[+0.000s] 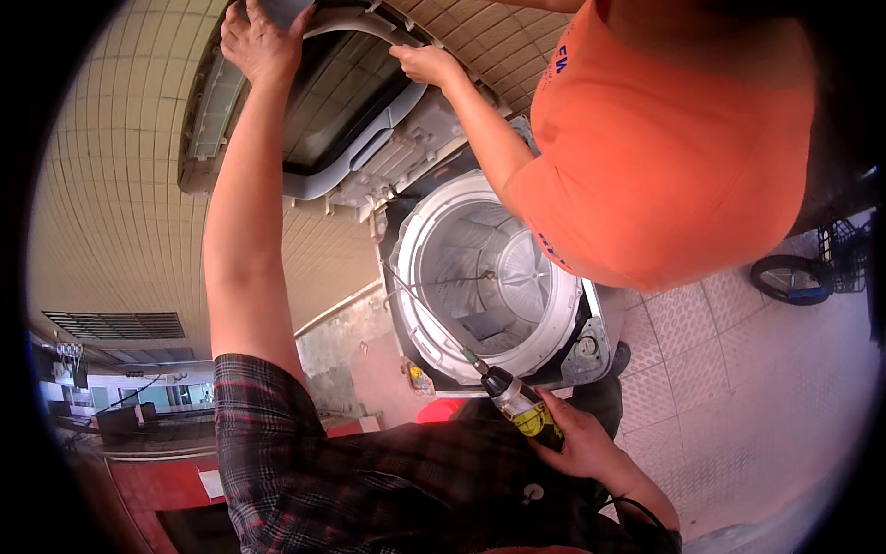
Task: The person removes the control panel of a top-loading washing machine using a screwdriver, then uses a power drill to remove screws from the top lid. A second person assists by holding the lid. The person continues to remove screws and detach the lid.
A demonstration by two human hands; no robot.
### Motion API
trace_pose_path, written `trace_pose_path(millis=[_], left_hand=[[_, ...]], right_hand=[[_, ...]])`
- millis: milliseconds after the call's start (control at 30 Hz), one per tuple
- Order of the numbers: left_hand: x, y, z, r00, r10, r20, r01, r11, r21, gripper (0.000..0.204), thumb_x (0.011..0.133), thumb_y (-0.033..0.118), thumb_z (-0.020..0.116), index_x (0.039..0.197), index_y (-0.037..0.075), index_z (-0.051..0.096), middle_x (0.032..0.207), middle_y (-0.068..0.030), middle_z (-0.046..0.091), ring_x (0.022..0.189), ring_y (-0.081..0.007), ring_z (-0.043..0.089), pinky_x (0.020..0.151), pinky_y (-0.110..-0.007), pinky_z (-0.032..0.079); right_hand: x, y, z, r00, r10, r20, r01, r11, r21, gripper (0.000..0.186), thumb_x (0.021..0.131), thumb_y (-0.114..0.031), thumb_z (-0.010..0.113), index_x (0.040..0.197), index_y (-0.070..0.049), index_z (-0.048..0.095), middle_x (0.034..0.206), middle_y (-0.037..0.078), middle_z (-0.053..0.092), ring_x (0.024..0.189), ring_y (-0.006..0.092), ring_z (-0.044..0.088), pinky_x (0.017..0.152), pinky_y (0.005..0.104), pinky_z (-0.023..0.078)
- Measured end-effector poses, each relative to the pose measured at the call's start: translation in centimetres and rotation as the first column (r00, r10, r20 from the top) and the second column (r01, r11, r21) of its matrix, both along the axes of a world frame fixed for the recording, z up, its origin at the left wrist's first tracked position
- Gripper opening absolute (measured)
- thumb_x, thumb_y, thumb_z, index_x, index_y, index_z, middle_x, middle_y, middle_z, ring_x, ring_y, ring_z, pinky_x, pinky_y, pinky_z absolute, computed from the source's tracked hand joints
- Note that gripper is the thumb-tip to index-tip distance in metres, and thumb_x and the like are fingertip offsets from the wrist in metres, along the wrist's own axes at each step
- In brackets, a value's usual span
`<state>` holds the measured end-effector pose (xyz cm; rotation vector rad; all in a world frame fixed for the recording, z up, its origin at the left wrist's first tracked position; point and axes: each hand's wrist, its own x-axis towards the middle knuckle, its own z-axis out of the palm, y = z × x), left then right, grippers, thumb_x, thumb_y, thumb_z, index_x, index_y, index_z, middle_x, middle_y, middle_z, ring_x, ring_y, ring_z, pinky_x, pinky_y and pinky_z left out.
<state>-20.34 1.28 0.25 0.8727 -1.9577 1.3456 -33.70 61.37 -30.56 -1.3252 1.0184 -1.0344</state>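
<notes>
Raised at the top is my left hand (261, 44), gripping a grey part (284, 11) at the upper edge of an upright washing machine lid (346, 162) with a dark window. My right hand (572, 434) grips a black and yellow power drill (521, 406) near my body. A long thin shaft (429, 314) runs from the drill's nose across the white washer drum (471, 343); its far end is hard to make out. The open machine's drum shows a ribbed base and a small central fitting (489, 275).
A person in an orange shirt (655, 157) leans in from the right, a hand (423, 63) at the lid's edge. A tiled wall (120, 157) stands behind the machine, with a floor vent or grille (115, 325) low left. A bicycle (794, 279) stands on the pavement (701, 369) at right.
</notes>
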Motion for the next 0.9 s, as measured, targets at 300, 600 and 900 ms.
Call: trace_pose_path(millis=[300,600,900], left_hand=[[-0.5,-1.2,-1.7,0.999,-0.013,-0.053,0.014,1.000,0.028,0.114,0.075,0.068,0.079,0.162,0.015,0.028,0.157,-0.0282,0.028,0.149,-0.0505,0.019,0.117,-0.066,0.025],[-2.5,-2.2,-3.5,0.968,-0.008,-0.250,0.058,0.979,0.195,0.114,0.079,0.051,0.075,0.165,0.010,0.013,0.166,-0.0338,0.005,0.153,-0.0569,-0.003,0.119,-0.073,0.010],[-1.9,-3.1,-3.0,0.971,-0.072,-0.230,0.117,0.975,0.188,0.114,0.078,0.049,0.074,0.165,0.008,0.012,0.166,-0.0365,0.004,0.153,-0.0588,-0.005,0.119,-0.074,0.007]], right_hand=[[0.8,-0.6,-0.4,0.999,0.044,-0.014,-0.043,0.999,0.028,0.092,0.083,-0.015,0.082,0.159,-0.001,0.031,0.136,0.028,0.061,0.120,0.0426,0.064,0.099,0.0421,0.054],[0.7,-0.8,-0.2,0.997,0.074,-0.036,-0.072,0.996,0.059,0.093,0.083,-0.016,0.081,0.160,-0.001,0.029,0.134,0.028,0.062,0.119,0.0434,0.065,0.098,0.0426,0.055],[0.9,-1.1,-0.2,0.998,0.055,-0.017,-0.053,0.996,0.078,0.094,0.084,-0.016,0.081,0.161,-0.003,0.028,0.136,0.028,0.061,0.121,0.0436,0.064,0.100,0.0429,0.054]])
